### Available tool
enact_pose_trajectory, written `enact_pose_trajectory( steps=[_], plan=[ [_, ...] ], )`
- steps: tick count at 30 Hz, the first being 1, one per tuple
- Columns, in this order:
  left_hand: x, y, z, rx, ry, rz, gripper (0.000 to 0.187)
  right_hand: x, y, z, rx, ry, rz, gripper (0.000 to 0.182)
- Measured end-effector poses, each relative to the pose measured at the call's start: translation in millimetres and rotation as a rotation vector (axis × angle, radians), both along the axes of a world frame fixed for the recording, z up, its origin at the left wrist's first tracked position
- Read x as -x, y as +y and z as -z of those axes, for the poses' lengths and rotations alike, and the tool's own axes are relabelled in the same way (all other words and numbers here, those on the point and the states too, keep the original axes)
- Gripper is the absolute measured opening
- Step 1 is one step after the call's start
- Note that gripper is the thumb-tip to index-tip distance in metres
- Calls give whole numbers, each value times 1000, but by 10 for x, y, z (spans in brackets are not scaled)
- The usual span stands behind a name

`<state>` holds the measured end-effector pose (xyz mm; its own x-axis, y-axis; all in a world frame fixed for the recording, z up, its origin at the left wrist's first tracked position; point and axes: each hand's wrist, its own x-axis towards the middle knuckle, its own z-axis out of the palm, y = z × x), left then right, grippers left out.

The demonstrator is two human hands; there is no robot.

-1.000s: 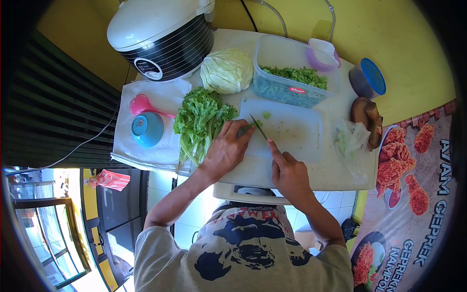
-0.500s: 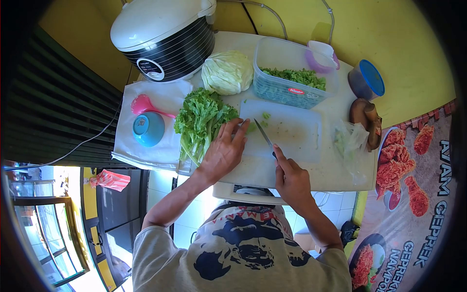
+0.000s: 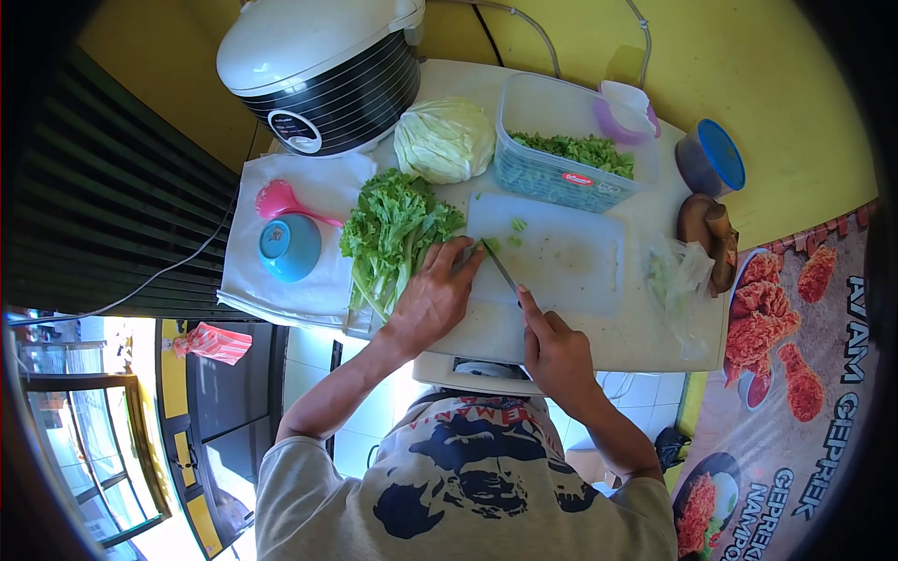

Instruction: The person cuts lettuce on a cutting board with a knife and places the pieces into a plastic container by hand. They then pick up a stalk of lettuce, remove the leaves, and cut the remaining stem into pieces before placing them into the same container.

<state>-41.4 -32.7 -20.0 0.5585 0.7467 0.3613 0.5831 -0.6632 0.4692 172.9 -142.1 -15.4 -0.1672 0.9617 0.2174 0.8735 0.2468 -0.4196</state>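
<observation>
My right hand (image 3: 558,355) is wrapped round the handle of a knife (image 3: 502,268). The blade slants up and left over the white cutting board (image 3: 580,266), its tip beside my left fingertips. My left hand (image 3: 435,294) lies bent over the edge of the leafy lettuce (image 3: 398,224), fingers curled down at the board's left side; what sits right under them is partly hidden. A few small cut green pieces (image 3: 518,224) lie on the board near the tip.
Behind the board stands a clear plastic container (image 3: 561,187) of chopped greens. A cabbage (image 3: 444,140) and a rice cooker (image 3: 323,84) are at the back left. A blue bowl (image 3: 289,248) and pink ladle (image 3: 278,200) lie left. A plastic bag (image 3: 678,280) lies right.
The knife has shifted slightly left and down, its tip closer to my left fingertips. My left fingers have curled in a little more. The whole view has shifted slightly.
</observation>
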Motion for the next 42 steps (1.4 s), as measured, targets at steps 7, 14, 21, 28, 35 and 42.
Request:
enact_pose_trajectory(
  steps=[7,14,21,28,35,42],
  plan=[
    [-25,2,-1,3,-47,-13,40,102,236,-43,-22,-13,2,62],
    [-28,-5,14,-8,-68,-29,40,-2,87,-45,-1,-30,14,61],
    [-36,10,6,-38,-88,-21,37,-116,117,-26,-94,44,64,57],
    [-119,71,-64,-77,-99,-57,31,-298,250,-32,-117,-53,135,55],
    [-119,63,-48,-21,-170,-113,20,-169,156,-104,-89,23,64,56],
    [-119,53,-31,-39,-185,-120,19,-142,187,-96,-81,-9,69,56]
  ],
)
